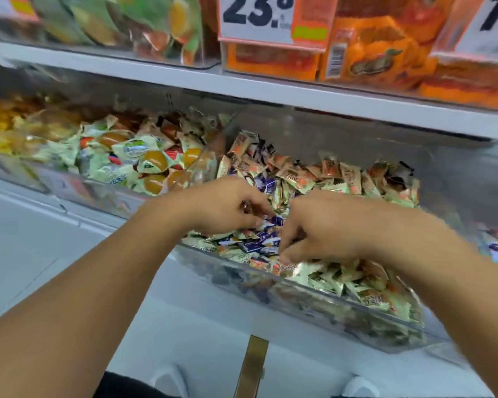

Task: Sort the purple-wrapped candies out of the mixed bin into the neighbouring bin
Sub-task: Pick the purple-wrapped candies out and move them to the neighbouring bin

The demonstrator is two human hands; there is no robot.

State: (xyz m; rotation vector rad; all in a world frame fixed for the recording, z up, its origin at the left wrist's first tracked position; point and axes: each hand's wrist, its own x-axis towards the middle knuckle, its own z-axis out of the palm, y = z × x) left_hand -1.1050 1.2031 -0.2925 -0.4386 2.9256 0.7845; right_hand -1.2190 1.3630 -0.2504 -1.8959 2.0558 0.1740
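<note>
Purple-wrapped candies (258, 239) lie clustered at the near-left end of the clear mixed bin (357, 308). Both hands reach into them: left hand (227, 206) and right hand (314, 228), fingers curled, each pinching purple candies.

Bright, even store light; the whole view is motion-blurred, with wide-angle bending at the edges.
</note>
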